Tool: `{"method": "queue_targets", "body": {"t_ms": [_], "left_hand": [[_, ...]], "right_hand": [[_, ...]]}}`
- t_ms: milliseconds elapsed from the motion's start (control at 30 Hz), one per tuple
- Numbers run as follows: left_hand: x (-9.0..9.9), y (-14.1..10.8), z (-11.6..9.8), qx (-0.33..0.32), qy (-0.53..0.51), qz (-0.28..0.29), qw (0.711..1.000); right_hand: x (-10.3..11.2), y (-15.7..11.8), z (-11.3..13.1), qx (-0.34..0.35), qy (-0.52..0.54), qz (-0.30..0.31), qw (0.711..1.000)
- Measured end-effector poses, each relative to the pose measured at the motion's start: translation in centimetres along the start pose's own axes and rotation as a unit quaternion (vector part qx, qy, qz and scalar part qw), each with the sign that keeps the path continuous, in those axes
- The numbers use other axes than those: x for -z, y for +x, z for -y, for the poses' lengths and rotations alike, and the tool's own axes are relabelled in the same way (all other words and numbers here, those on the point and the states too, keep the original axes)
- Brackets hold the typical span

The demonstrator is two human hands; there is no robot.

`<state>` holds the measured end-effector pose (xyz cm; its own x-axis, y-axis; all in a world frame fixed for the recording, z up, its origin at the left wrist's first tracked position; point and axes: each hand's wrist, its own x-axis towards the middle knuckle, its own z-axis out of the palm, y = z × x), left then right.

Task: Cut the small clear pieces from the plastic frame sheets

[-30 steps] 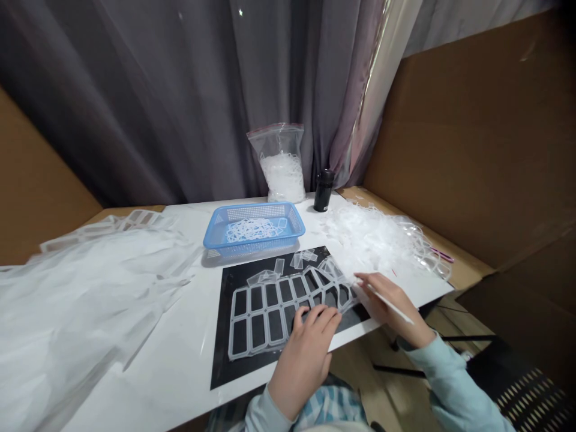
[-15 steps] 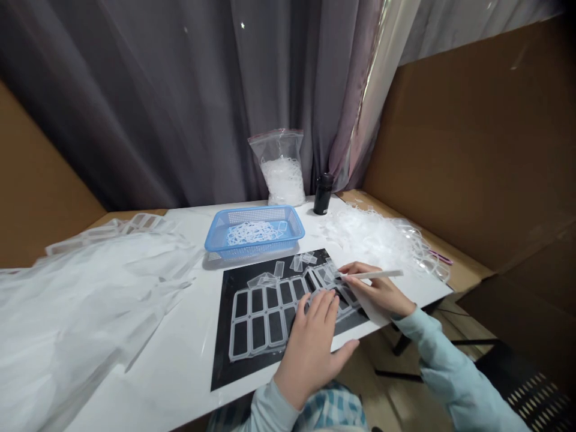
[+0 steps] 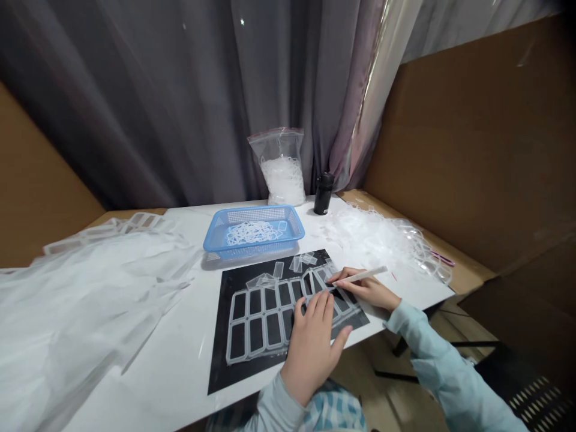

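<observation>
A translucent plastic sheet of joined rectangular frames (image 3: 264,318) lies on a black mat (image 3: 220,360). My left hand (image 3: 314,336) rests flat on the sheet, its fingers stretched out and thumb apart. In my right hand (image 3: 366,289) is a slim white pen-like tool (image 3: 369,273), held like a pencil. Its tip end is at the sheet's upper right part, close to my left fingertips; the tip itself is too small to make out. Small clear rectangular pieces (image 3: 262,281) lie loose along the mat's far side, with more (image 3: 303,260) further right.
Behind the mat stands a blue basket (image 3: 254,246) holding white frame pieces. Further back are a filled zip bag (image 3: 283,180) and a black bottle (image 3: 323,195). Translucent sheets (image 3: 90,306) pile up at left, clear scraps (image 3: 378,237) at right. Cardboard walls (image 3: 477,144) flank the table.
My right hand has shifted slightly left and down along the sheet, and the tool now tilts more steeply. My left hand stays nearly in place on the sheet.
</observation>
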<state>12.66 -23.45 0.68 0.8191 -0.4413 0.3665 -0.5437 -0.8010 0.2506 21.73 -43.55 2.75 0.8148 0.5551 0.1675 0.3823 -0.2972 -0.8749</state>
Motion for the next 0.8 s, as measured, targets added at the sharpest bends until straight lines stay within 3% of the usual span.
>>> {"method": "queue_targets", "body": {"t_ms": [267, 600, 700, 800], "left_hand": [[0.0, 0.0, 0.0, 0.0, 0.013, -0.008, 1.0], [-0.1, 0.0, -0.1, 0.006, 0.022, -0.008, 1.0], [-0.1, 0.0, -0.1, 0.007, 0.021, -0.005, 1.0], [0.0, -0.1, -0.1, 0.007, 0.019, -0.004, 1.0]], "right_hand": [[0.0, 0.0, 0.1, 0.033, -0.047, 0.012, 0.998], [-1.7, -0.4, 2.1, 0.123, -0.212, 0.021, 0.969], [-1.3, -0.5, 1.5, 0.127, -0.242, -0.032, 0.961], [0.4, -0.6, -0.2, 0.104, -0.264, -0.151, 0.947]]}}
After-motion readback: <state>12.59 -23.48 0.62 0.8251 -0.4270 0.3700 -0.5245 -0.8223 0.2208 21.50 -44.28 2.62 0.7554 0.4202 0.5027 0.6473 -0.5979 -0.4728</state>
